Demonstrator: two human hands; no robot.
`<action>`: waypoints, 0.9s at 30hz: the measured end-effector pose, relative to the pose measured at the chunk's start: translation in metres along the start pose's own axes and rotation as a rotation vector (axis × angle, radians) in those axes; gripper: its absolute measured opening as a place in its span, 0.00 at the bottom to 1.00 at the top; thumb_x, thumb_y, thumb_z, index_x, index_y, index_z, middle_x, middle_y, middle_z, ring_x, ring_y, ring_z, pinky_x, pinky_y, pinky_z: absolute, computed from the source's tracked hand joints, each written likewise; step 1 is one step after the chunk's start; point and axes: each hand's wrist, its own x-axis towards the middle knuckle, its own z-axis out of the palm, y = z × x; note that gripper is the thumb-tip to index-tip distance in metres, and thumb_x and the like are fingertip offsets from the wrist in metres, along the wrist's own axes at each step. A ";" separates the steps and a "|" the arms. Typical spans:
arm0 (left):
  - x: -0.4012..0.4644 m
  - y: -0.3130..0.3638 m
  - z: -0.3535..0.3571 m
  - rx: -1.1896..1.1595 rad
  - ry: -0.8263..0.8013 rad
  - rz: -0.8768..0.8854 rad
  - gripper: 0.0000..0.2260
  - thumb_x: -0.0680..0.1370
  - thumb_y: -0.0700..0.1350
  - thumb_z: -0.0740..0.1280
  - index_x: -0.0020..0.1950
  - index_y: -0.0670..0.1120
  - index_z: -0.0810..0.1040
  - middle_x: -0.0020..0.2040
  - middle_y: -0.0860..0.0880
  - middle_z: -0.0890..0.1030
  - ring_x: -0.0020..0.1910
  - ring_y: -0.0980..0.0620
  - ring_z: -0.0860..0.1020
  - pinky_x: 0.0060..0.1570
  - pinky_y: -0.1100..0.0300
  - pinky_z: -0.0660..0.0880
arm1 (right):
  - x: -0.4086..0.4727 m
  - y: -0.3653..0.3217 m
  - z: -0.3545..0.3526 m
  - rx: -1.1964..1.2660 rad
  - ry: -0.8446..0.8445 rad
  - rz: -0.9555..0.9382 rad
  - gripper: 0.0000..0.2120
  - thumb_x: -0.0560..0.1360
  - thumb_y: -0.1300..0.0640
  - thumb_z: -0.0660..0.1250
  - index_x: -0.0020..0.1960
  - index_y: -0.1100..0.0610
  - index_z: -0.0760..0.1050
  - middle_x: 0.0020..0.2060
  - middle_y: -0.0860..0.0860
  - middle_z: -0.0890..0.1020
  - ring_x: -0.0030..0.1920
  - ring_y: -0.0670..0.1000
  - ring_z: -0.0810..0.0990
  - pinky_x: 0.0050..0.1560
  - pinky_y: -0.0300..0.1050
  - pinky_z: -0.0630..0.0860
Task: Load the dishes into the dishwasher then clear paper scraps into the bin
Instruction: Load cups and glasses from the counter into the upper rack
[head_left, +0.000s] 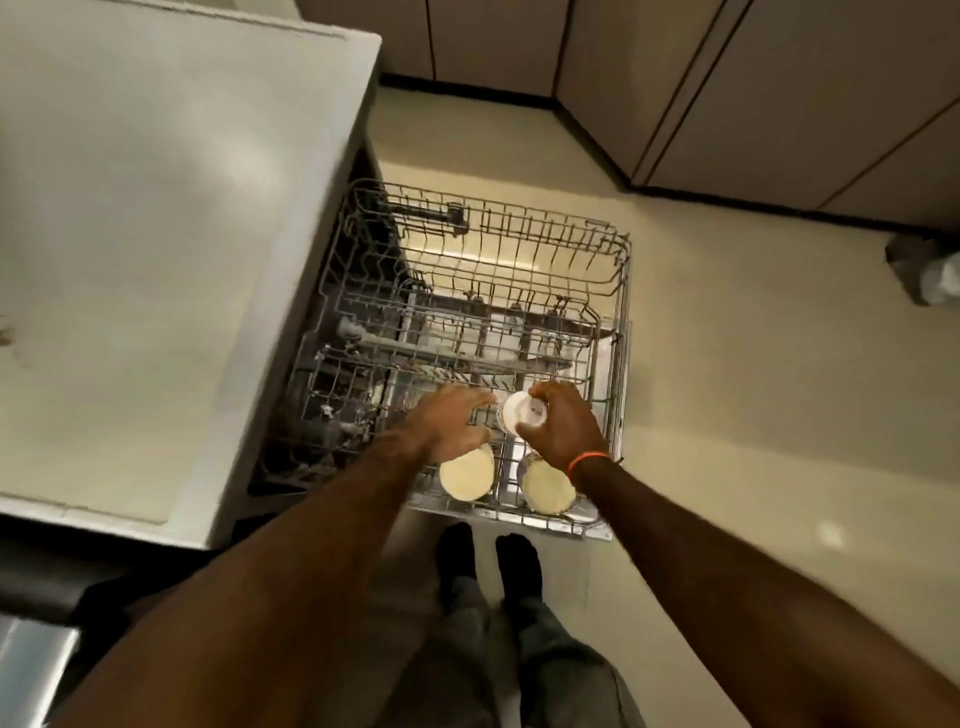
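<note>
The dishwasher's upper wire rack (613, 260) is pulled out over the floor. My right hand (561, 426) grips a white cup (519, 410), bottom up, over the rack's near part. My left hand (447, 421) reaches in beside it, fingers stretched toward the cup's left side; whether they touch it I cannot tell. Two cream-coloured upturned cups sit at the rack's near edge, one (467, 475) under my left hand, the other (548, 488) under my right wrist. A lower rack (467, 343) shows through the wires.
A grey-white countertop (156, 234) fills the left. Cabinet doors (779, 104) run along the back and right. A small bin with a liner (930, 270) stands on the floor at the far right. My feet (488, 561) stand just before the rack.
</note>
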 end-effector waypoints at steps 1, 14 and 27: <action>0.009 -0.003 0.003 0.011 -0.020 -0.003 0.29 0.78 0.53 0.68 0.78 0.54 0.66 0.78 0.50 0.68 0.77 0.46 0.62 0.75 0.38 0.60 | 0.004 0.001 0.006 -0.002 0.014 0.004 0.27 0.69 0.54 0.78 0.65 0.56 0.75 0.61 0.55 0.76 0.60 0.55 0.76 0.61 0.45 0.71; 0.047 -0.015 0.022 0.035 -0.119 -0.004 0.33 0.78 0.50 0.67 0.81 0.55 0.60 0.79 0.46 0.66 0.77 0.46 0.62 0.74 0.43 0.60 | 0.019 0.014 0.032 -0.081 0.188 -0.067 0.27 0.69 0.46 0.75 0.64 0.54 0.74 0.57 0.50 0.73 0.51 0.52 0.77 0.45 0.47 0.77; 0.050 -0.012 0.016 0.051 -0.127 -0.029 0.30 0.81 0.50 0.66 0.82 0.53 0.59 0.80 0.46 0.65 0.80 0.42 0.58 0.76 0.39 0.56 | 0.032 0.019 0.041 -0.094 -0.002 0.056 0.29 0.73 0.50 0.75 0.70 0.56 0.70 0.65 0.54 0.73 0.59 0.57 0.78 0.60 0.50 0.74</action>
